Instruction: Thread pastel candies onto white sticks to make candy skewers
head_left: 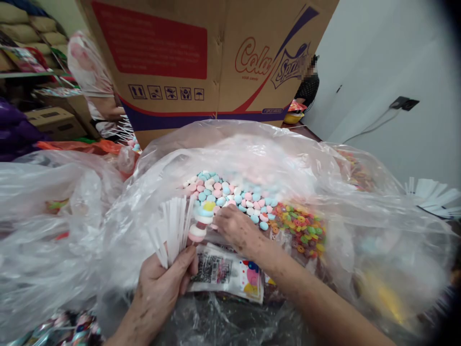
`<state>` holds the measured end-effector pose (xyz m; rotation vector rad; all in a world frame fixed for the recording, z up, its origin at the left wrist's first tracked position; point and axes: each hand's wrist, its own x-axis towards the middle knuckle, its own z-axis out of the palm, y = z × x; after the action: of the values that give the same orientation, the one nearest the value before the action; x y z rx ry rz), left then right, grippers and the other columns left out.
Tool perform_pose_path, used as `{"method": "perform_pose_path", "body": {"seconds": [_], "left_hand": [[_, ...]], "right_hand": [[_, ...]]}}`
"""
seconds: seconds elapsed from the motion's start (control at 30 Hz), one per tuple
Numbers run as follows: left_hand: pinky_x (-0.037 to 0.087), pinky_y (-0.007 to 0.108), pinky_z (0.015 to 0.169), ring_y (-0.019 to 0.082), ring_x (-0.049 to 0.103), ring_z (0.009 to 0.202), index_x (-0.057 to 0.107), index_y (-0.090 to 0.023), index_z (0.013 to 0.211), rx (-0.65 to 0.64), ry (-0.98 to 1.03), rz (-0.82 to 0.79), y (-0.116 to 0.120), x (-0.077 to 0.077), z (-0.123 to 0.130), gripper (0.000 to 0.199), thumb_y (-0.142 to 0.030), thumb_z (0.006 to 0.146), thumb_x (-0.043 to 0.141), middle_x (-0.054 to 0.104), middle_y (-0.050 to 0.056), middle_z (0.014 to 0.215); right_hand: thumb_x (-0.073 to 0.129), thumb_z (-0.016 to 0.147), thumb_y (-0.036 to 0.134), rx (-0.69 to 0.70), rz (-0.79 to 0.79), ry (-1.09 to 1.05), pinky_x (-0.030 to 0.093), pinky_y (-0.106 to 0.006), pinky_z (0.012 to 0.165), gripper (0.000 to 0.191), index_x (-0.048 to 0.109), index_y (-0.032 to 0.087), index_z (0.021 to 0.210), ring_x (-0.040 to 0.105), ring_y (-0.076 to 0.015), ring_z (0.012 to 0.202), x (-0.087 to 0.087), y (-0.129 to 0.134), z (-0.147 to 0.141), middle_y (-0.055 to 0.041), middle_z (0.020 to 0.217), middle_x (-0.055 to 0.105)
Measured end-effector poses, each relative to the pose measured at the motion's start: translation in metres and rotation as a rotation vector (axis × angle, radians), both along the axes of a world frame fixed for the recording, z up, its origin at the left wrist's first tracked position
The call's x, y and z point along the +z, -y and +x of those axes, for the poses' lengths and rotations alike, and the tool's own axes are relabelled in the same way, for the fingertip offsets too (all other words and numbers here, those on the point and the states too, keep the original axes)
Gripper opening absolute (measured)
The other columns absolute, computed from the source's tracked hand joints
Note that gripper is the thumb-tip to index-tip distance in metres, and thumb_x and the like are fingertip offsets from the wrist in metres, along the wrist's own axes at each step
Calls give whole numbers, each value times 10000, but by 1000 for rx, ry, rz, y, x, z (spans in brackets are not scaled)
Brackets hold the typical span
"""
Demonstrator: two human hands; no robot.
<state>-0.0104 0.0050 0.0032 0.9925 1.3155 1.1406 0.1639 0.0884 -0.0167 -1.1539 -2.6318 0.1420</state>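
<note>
My left hand (167, 271) is wrapped round a fan of white sticks (175, 226), low and left of centre. Several candies are stacked on one stick (199, 226), pink, white and pale blue, with a yellow piece on top. Just right of that stack, my right hand (234, 228) has its fingers bent together at the edge of the pastel candies; what they hold, if anything, is hidden. The pink, blue and white candies (223, 192) lie in clear plastic. Colourful gummy rings (302, 230) lie to their right.
A large cardboard box (219, 57) stands behind the plastic bags. A printed packet (223, 274) lies below my hands. More white sticks (434, 194) are at the far right. One person (95, 81) is at the back left, another (309, 86) behind the box at the right.
</note>
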Motion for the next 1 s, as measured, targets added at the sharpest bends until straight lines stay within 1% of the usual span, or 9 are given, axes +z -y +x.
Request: {"method": "perform_pose_path", "body": {"seconds": [0.07,0.13,0.23,0.37,0.5,0.6,0.73,0.83,1.0], "left_hand": [[221,176,353,28,359,321,577,-155,495,5,3,-7,0,3,2,346,-384,739,665,525,-64,464],[219,174,347,27,356,311,574,-154,475,14,10,-2,0,6,3,349,-392,710,670,527,-61,456],[210,172,337,28,353,299,565,-153,456,12,21,7,-1,9,3,370,-418,691,673,512,-60,437],[205,169,336,35,365,309,579,-151,480,-2,4,8,-1,4,1,372,-431,707,672,512,-55,441],[211,169,346,34,366,322,566,-152,480,-34,-18,10,1,-5,2,387,-403,764,647,518,-53,459],[209,172,347,39,371,327,569,-156,511,-64,-11,7,2,-10,3,378,-405,789,633,527,-52,474],[229,176,365,41,368,339,575,-153,543,-123,-43,21,4,-15,3,389,-426,819,605,517,-49,482],[241,179,383,51,372,351,570,-156,548,-150,-84,8,6,-15,2,403,-436,837,578,478,-56,450],[209,196,372,63,335,324,556,-170,496,-129,-104,-36,5,-10,3,419,-469,789,577,381,-75,352]], "right_hand": [[565,898,106,7,-26,23,453,-346,865,143,664,185,832,566,-212,899,-1,-4,-5,-55,874,651],[592,869,89,-49,-66,-7,453,-332,837,131,662,183,811,566,-214,897,0,-5,-6,-56,879,652],[531,916,131,-119,-110,-59,452,-307,790,144,664,173,883,574,-191,877,4,1,6,-52,881,651],[501,929,184,-164,-284,-74,415,-278,721,168,649,171,851,556,-158,805,3,16,34,-43,896,609],[527,887,150,-280,-318,-108,392,-263,703,96,612,164,845,534,-150,795,0,20,47,-43,925,568],[503,888,127,-351,-274,-122,384,-255,691,115,603,173,855,535,-151,800,8,14,38,-35,896,567],[531,906,184,-348,-264,82,381,-271,677,97,627,178,897,554,-186,850,21,1,15,-70,936,600],[564,864,145,-371,-290,191,379,-281,663,82,634,173,897,573,-207,866,24,-5,9,-88,955,627],[541,841,129,-379,-309,-69,405,-265,690,124,611,187,925,577,-168,816,23,0,33,-37,927,636]]}}
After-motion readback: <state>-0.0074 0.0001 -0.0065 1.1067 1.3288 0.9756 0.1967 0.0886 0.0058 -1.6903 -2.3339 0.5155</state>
